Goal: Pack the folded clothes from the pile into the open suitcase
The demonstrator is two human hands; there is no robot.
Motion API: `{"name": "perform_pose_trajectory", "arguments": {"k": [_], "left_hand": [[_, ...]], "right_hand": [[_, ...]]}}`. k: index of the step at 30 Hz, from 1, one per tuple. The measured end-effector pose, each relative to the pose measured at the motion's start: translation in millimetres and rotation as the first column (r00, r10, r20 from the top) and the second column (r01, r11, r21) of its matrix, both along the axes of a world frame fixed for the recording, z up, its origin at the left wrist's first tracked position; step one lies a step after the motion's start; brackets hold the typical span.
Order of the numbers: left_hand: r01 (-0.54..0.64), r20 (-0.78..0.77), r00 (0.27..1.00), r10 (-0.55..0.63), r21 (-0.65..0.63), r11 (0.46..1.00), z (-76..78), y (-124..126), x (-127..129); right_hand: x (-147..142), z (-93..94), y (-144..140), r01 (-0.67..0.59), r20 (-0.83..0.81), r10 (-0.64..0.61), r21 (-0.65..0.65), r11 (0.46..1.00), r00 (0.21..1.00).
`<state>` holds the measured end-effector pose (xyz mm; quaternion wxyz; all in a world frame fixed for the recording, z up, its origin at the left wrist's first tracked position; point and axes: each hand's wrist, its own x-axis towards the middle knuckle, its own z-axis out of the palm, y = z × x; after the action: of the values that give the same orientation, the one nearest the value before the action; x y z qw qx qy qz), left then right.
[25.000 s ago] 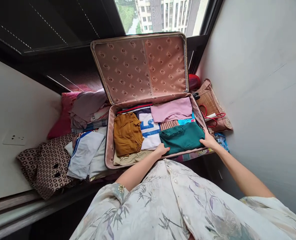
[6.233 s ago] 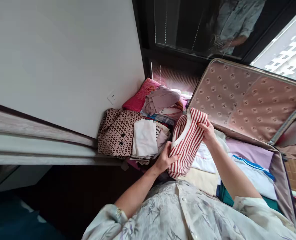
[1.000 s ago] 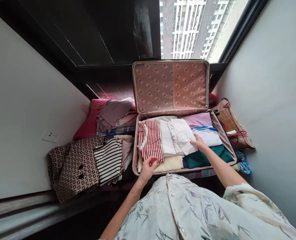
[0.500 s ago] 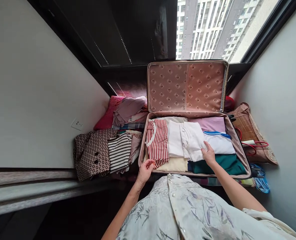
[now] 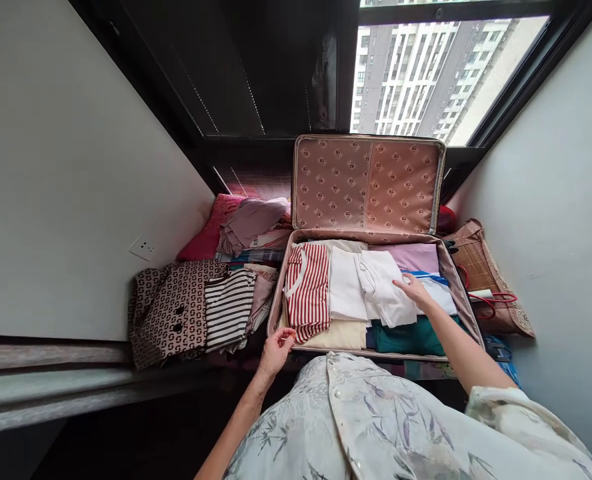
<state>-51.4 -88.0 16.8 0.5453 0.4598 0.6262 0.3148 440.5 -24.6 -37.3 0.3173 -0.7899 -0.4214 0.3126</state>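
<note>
A suitcase (image 5: 367, 183) stands open before me, its patterned pink lining showing and its base filled with folded clothes. My left hand (image 5: 276, 350) is at the near left rim, fingers loosely curled with a gap to the thumb. Its fingertips are by the lower corner of a red-and-white striped shirt (image 5: 313, 287). Over a folded white garment (image 5: 383, 283), my right hand (image 5: 413, 293) lies with fingers stretched out at its right edge. Another white garment (image 5: 347, 283) is between that one and the striped shirt. Dark green cloth (image 5: 411, 338) and cream cloth (image 5: 343, 335) show along the near side.
Left of the suitcase lie a brown patterned garment (image 5: 181, 307), a black-and-white striped garment (image 5: 229, 308) and a mauve cloth (image 5: 256, 220). At right, a brown woven bag (image 5: 496, 280) with red handles leans by the wall. A window (image 5: 416, 80) is behind the lid.
The view has shifted a little, so the suitcase sits lower and further left. My right hand has slid up along the white garment's edge, its fingers straighter. My left hand stays by the striped shirt's corner.
</note>
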Motion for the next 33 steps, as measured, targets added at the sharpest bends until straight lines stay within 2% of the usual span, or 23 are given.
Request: {"name": "perform_pose_trajectory", "arguments": {"k": [3,6,10,15,20,23,25,28,30,33], "left_hand": [[0.017,-0.023,1.000,-0.017,0.002,1.000,5.2,2,4],[0.018,-0.024,1.000,-0.018,-0.014,1.000,9.7,0,6],[-0.036,-0.008,0.999,0.036,-0.028,0.999,8.6,-10,4],[-0.081,-0.021,0.997,0.080,-0.067,0.994,7.0,-23,1],[-0.109,-0.051,0.993,0.105,-0.084,0.990,13.4,-24,-5],[-0.128,-0.065,0.990,0.123,-0.089,0.988,14.9,-25,-10],[-0.142,-0.071,0.988,0.136,-0.089,0.986,14.4,-26,-12],[-0.144,-0.086,0.987,0.138,-0.066,0.987,12.9,-27,-12],[-0.123,-0.102,0.988,0.119,-0.038,0.992,12.0,-24,-9],[-0.072,-0.132,0.989,0.073,0.014,0.997,11.7,-16,-5]], "right_hand": [[-1,2.2,34,-0.066,-0.022,0.067,0.054,0.996,0.997],[-3,0.2,46,-0.124,-0.028,0.127,0.101,0.987,0.991],[3,-7.5,33,-0.112,0.020,0.111,0.113,0.987,0.994],[21,-13.8,28,-0.106,0.086,0.102,0.037,0.994,0.991],[37,-11.1,33,-0.128,0.152,0.136,-0.057,0.990,0.979],[27,-5.6,24,-0.130,0.220,0.149,-0.095,0.987,0.964],[10,-1.7,15,-0.148,0.377,0.160,-0.061,0.987,0.912],[-25,-2.5,5,-0.241,0.664,0.206,-0.040,0.970,0.719],[-46,-9.2,1,-0.292,0.711,0.312,-0.156,0.944,0.630],[-64,-20.5,-1,-0.298,0.644,0.458,-0.348,0.889,0.613]]}}
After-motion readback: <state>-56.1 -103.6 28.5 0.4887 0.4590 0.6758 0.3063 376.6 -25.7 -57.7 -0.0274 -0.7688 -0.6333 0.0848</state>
